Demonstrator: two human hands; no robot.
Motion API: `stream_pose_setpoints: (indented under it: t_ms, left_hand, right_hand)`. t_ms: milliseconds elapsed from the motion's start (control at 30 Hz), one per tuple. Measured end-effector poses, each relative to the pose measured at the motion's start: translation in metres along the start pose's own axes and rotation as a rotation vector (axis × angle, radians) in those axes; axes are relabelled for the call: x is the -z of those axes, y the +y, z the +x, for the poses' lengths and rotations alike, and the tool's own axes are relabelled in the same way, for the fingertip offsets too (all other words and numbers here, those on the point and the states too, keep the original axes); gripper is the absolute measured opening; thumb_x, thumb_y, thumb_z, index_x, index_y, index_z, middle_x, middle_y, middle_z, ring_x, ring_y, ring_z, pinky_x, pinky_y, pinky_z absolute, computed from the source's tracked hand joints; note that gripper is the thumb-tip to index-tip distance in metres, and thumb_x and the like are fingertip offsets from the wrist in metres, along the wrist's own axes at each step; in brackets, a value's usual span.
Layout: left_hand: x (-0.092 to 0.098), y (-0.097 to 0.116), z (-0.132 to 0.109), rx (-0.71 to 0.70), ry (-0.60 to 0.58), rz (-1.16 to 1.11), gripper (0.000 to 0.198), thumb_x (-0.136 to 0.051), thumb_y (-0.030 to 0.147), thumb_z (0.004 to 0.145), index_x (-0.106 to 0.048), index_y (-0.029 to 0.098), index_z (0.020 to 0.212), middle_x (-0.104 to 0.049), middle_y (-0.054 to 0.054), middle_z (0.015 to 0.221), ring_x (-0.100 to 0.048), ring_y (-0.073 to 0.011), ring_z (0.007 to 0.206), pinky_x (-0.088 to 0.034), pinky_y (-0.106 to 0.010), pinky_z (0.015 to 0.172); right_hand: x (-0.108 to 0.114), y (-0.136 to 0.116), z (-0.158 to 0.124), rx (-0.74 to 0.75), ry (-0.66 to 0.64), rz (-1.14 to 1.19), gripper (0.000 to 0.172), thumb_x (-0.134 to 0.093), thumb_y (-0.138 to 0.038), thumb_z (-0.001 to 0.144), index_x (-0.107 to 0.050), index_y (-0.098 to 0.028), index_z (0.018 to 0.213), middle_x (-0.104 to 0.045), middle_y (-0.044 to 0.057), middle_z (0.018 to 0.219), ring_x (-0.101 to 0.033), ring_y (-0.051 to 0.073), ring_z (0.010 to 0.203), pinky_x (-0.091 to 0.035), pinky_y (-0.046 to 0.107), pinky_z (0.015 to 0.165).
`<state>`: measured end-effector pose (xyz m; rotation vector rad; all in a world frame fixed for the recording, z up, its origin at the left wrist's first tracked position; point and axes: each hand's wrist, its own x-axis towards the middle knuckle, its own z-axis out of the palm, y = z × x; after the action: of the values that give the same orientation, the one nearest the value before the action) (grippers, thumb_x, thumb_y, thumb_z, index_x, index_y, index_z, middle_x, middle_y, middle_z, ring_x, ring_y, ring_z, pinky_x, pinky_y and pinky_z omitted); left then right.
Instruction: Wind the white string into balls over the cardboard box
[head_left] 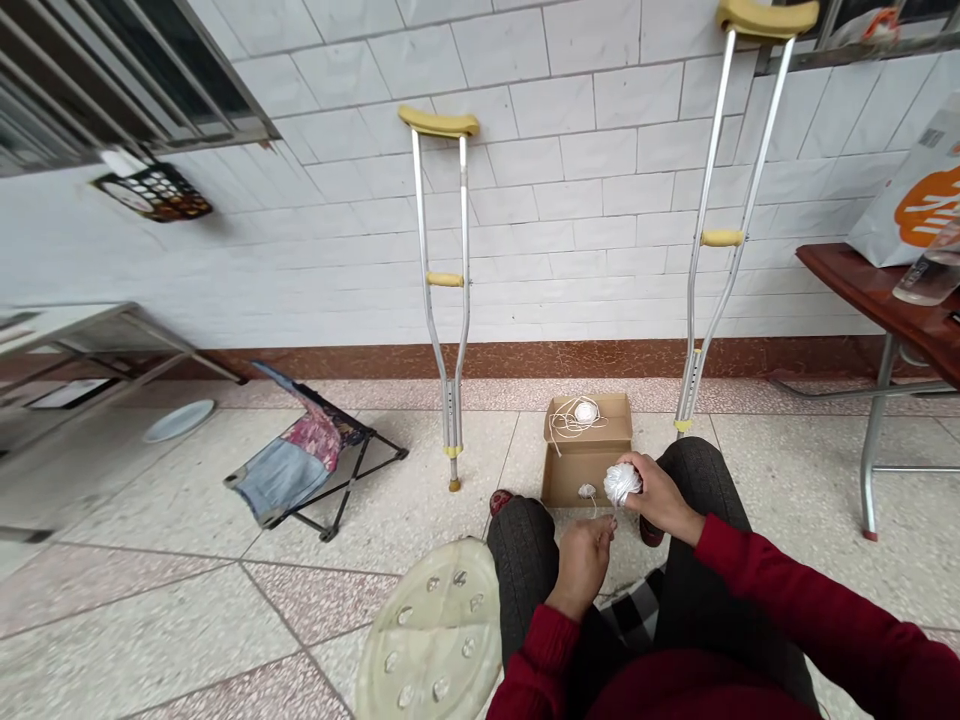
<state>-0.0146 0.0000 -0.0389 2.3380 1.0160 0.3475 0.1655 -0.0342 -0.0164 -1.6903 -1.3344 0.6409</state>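
Observation:
My right hand (660, 495) is closed round a ball of white string (622, 484), held just above my knees. Below and to its left, my left hand (583, 560) is closed, its thumb and finger pinching the string that runs down from the ball. Beyond them on the floor lies an opened cardboard box (581, 468). In its near part sits a small white bundle of string (587, 491), with a strand trailing toward my left hand. A second small ball of string (586, 411) with loose loops rests on the box's far flap.
Two crutches, a left crutch (445, 281) and a right crutch (721, 239), lean on the tiled wall. A folding stool (296, 460) stands left, a round pale mat (424, 640) lies near my leg. A red-brown table (862, 290) carries a bag (900, 215) at right.

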Motion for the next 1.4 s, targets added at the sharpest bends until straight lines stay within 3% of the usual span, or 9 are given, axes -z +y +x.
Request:
stream_pose_setpoints:
  t_ms: [200,367,567,667,767,967,1167,1300,1400]
  left_hand:
    - [-0.018,0.006,-0.019,0.033,-0.048,-0.126,0.039,-0.035,0.029,0.094,-0.066,0.017,0.074,-0.067,-0.004,0.071,-0.062,-0.0173,0.071,-0.041,-0.025,0.066]
    - [-0.020,0.006,0.002,0.058,-0.039,-0.198,0.038,-0.038,0.028,0.093,-0.067,0.015,0.072,-0.068,-0.004,0.069,-0.061,-0.0163,0.065,-0.043,-0.025,0.063]
    - [0.035,-0.012,0.063,-0.032,0.014,-0.097,0.021,-0.052,0.022,0.086,-0.071,0.013,0.086,-0.071,-0.007,0.082,-0.063,-0.0201,0.081,-0.046,-0.027,0.073]
    - [0.067,-0.003,0.083,-0.161,0.081,0.137,0.023,-0.048,0.022,0.090,-0.070,0.016,0.094,-0.071,-0.007,0.090,-0.062,-0.0200,0.088,-0.044,-0.031,0.084]
    - [0.080,0.017,0.085,-0.295,0.048,0.346,0.020,-0.049,0.018,0.089,-0.068,0.015,0.086,-0.068,-0.008,0.083,-0.061,-0.0202,0.082,-0.041,-0.034,0.086]
    - [0.070,0.029,0.056,-0.263,0.140,0.486,0.020,-0.045,0.017,0.091,-0.063,0.013,0.082,-0.066,-0.010,0.078,-0.060,-0.0223,0.076,-0.041,-0.035,0.076]
    - [0.050,0.026,0.032,-0.266,0.180,0.419,0.021,-0.044,0.019,0.094,-0.062,0.017,0.082,-0.065,-0.005,0.076,-0.059,-0.0201,0.074,-0.043,-0.033,0.073]
    - [0.034,0.027,0.019,-0.277,0.189,0.312,0.020,-0.043,0.018,0.094,-0.062,0.018,0.085,-0.065,-0.005,0.079,-0.059,-0.0192,0.077,-0.044,-0.032,0.074]
    - [0.027,0.022,0.010,-0.296,0.181,0.193,0.022,-0.041,0.018,0.095,-0.063,0.018,0.089,-0.067,-0.006,0.087,-0.060,-0.0192,0.086,-0.045,-0.032,0.081]
  right_hand:
    - [0.009,0.011,0.015,-0.112,-0.007,-0.022,0.044,-0.066,-0.012,0.056,-0.064,-0.021,0.099,-0.059,0.002,0.091,-0.054,0.018,0.082,-0.044,0.030,0.075]
    - [-0.008,-0.017,0.016,-0.419,-0.124,0.524,0.049,-0.061,-0.016,0.058,-0.059,-0.019,0.107,-0.058,-0.002,0.077,-0.041,0.008,0.047,-0.035,0.020,0.043]
    - [-0.001,-0.055,-0.022,-0.272,-0.301,0.666,0.055,-0.067,-0.015,0.059,-0.057,-0.023,0.113,-0.059,0.000,0.090,-0.045,0.007,0.052,-0.037,0.016,0.037]
    - [0.000,-0.041,-0.021,-0.305,-0.299,0.636,0.054,-0.067,-0.015,0.058,-0.056,-0.022,0.110,-0.057,0.000,0.087,-0.047,0.008,0.056,-0.040,0.016,0.037]
    - [-0.010,-0.021,0.000,-0.406,-0.142,0.637,0.050,-0.065,-0.014,0.054,-0.054,-0.019,0.103,-0.055,-0.001,0.084,-0.047,0.008,0.054,-0.040,0.016,0.035]
    - [-0.032,-0.004,0.043,-0.468,0.000,0.675,0.048,-0.061,-0.012,0.052,-0.053,-0.021,0.098,-0.055,0.000,0.088,-0.051,0.008,0.053,-0.044,0.018,0.038]
    - [-0.041,-0.006,0.044,-0.550,0.001,0.686,0.047,-0.057,-0.010,0.054,-0.052,-0.021,0.099,-0.059,0.000,0.086,-0.057,0.012,0.060,-0.049,0.021,0.045]
    - [-0.029,-0.006,0.032,-0.459,-0.131,0.624,0.050,-0.056,-0.010,0.056,-0.055,-0.021,0.105,-0.062,0.004,0.097,-0.062,0.017,0.074,-0.051,0.024,0.052]
    - [-0.014,0.000,0.029,-0.296,-0.094,0.394,0.050,-0.063,-0.010,0.053,-0.058,-0.020,0.101,-0.064,0.003,0.097,-0.061,0.016,0.076,-0.050,0.023,0.057]
